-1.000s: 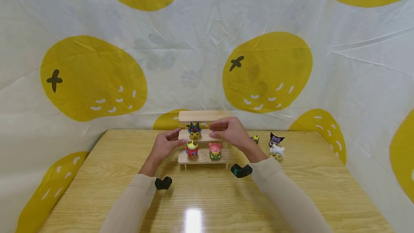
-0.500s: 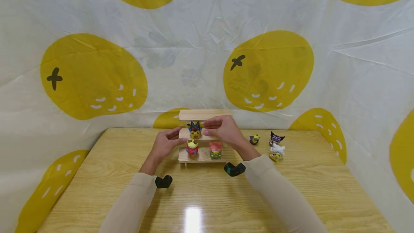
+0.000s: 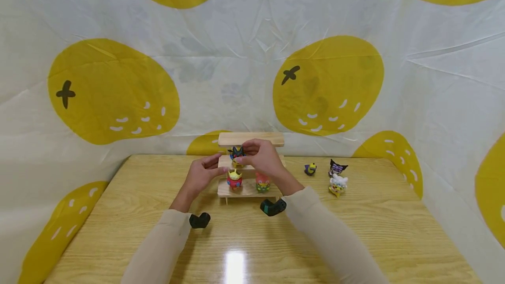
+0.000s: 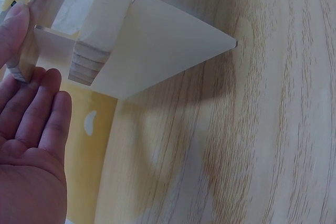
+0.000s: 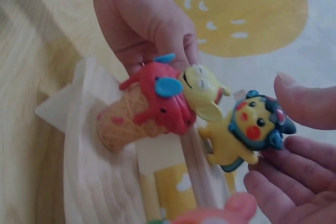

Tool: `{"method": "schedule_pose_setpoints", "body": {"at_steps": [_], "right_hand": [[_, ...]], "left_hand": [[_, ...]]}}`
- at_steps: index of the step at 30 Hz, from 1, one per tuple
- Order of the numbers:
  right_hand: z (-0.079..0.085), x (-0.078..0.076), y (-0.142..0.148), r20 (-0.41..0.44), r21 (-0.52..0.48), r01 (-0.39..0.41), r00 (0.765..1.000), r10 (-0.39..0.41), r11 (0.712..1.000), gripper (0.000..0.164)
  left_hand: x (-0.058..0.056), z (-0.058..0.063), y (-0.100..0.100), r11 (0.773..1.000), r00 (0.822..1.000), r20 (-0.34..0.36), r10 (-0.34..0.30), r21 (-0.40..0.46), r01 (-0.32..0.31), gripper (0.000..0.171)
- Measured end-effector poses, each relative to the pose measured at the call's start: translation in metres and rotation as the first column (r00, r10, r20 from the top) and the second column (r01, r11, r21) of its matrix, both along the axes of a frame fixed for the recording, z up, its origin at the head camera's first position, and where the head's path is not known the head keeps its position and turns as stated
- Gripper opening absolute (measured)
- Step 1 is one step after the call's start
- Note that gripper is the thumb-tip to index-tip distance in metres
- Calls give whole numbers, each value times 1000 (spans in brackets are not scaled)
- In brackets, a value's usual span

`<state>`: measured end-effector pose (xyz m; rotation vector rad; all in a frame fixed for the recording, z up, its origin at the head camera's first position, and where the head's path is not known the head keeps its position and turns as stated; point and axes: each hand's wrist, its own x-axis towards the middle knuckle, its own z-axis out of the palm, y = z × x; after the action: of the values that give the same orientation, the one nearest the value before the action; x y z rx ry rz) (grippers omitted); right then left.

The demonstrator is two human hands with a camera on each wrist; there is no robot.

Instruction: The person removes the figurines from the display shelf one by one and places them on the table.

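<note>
A three-tier wooden display shelf stands at the back of the table. My left hand grips the left end of its middle board, thumb on one face and fingers on the other in the left wrist view. On that board sits a yellow figurine with a dark hood and red cheeks. My right hand surrounds its right side, fingers behind and thumb in front, with the fingertips right at the hood. The lower board carries a red, cone-based figurine with blue ears and a yellow top, and a pink figurine partly behind my right wrist.
Right of the shelf stand a purple-and-yellow figurine, a black-eared purple figurine and a white-topped yellow figurine. Behind the table hangs a white cloth with yellow fruit prints.
My right hand has moved left along the middle board to the dark-hooded figurine, now overlapping it. My left hand has stayed at the shelf's left end.
</note>
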<state>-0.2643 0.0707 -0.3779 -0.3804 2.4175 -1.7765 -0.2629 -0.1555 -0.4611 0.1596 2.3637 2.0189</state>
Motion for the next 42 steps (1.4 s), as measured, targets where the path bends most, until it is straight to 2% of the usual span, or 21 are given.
{"method": "schedule_pose_setpoints", "body": {"at_steps": [7,17,26,36,42], "right_hand": [[-6,-1,-10,26,-3,17,1000,-17,1000,46],[-6,3,-18,-65,124,60,997,-53,990,20],[-3,4,-22,-115,196,152,985,-131,969,19],[0,5,-22,-78,143,205,978,-195,968,20],[7,8,-20,-76,127,213,976,-204,969,23]], "left_hand": [[0,-1,-1,1000,1000,-12,2,8,-2,66],[1,-2,-3,1000,1000,-18,-13,10,13,66],[1,1,0,1000,1000,-11,-8,17,8,64],[0,-1,0,1000,1000,-12,-12,6,12,67],[-1,-2,-1,1000,1000,-15,-2,-12,1,69]]}}
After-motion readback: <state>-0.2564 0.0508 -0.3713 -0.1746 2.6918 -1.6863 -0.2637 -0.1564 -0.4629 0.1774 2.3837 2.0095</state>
